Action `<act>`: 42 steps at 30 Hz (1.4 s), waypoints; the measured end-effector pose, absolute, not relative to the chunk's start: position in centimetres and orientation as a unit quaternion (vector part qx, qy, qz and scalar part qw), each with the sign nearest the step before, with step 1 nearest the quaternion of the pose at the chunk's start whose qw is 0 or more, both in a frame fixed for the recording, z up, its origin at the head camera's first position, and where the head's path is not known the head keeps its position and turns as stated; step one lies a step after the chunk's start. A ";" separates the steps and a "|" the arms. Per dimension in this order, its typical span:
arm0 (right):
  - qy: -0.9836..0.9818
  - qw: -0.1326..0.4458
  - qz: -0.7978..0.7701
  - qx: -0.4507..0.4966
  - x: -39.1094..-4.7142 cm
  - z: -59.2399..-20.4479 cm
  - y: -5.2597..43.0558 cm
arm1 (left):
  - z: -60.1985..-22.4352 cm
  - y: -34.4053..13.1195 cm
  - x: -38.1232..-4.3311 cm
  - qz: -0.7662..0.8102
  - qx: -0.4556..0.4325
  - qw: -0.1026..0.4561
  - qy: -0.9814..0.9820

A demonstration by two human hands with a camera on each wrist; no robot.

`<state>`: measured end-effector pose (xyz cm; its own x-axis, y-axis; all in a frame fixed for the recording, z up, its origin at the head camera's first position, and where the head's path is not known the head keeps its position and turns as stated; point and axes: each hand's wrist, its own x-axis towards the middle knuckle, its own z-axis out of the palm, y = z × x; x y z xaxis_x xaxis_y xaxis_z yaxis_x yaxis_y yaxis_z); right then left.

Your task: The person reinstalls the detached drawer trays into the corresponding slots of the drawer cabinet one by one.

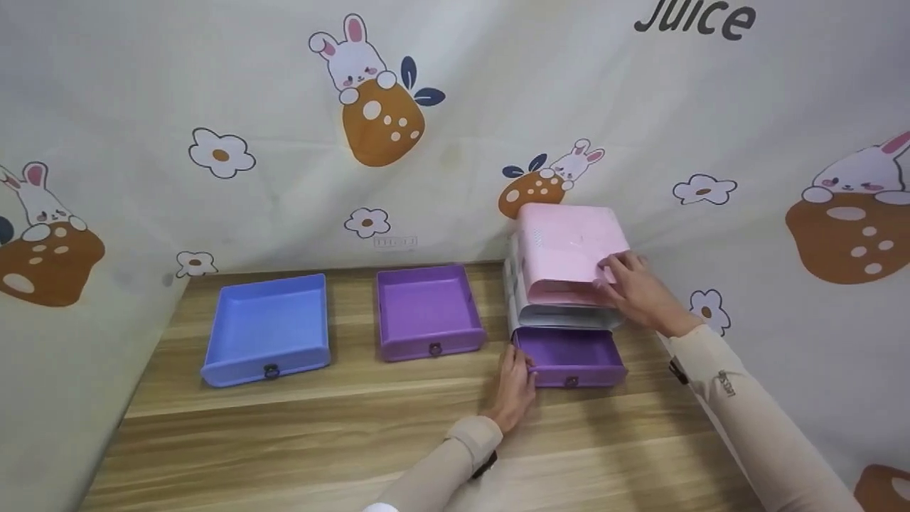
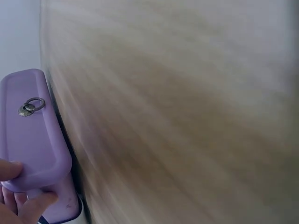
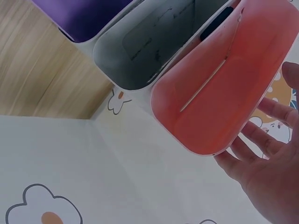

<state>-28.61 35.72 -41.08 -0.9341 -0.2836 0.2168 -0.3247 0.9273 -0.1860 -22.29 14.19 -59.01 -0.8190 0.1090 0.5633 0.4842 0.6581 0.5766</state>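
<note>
A stacked drawer cabinet stands at the right, with a pink casing (image 1: 572, 242) on top of grey-white casings (image 1: 565, 316). From the lowest opening juts a purple drawer (image 1: 569, 377) with a small ring pull (image 2: 32, 106) on its front. My left hand (image 1: 515, 387) pinches that drawer at the left end of its front panel. Up at the pink casing's front right edge, my right hand (image 1: 640, 293) touches the top with extended fingers. In the right wrist view, the pink opening (image 3: 224, 79) and the grey opening (image 3: 145, 46) hold no drawer.
A blue drawer (image 1: 266, 373) lies at the table's left. Between it and the cabinet lies another purple drawer (image 1: 432, 344). All rest on a wood-grain table (image 1: 320, 441). A printed cloth (image 1: 455, 85) with rabbits and flowers hangs behind and at both sides.
</note>
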 end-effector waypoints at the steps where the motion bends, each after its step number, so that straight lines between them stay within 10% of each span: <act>1: -0.977 0.096 0.111 0.156 -28.7 -41.1 35.7 | -58.9 14.3 -22.5 -0.378 -0.167 0.254 -0.875; 42: -0.975 0.108 0.114 0.157 -28.6 -41.7 35.9 | -56.5 15.2 -30.3 -0.394 -0.039 0.169 -0.903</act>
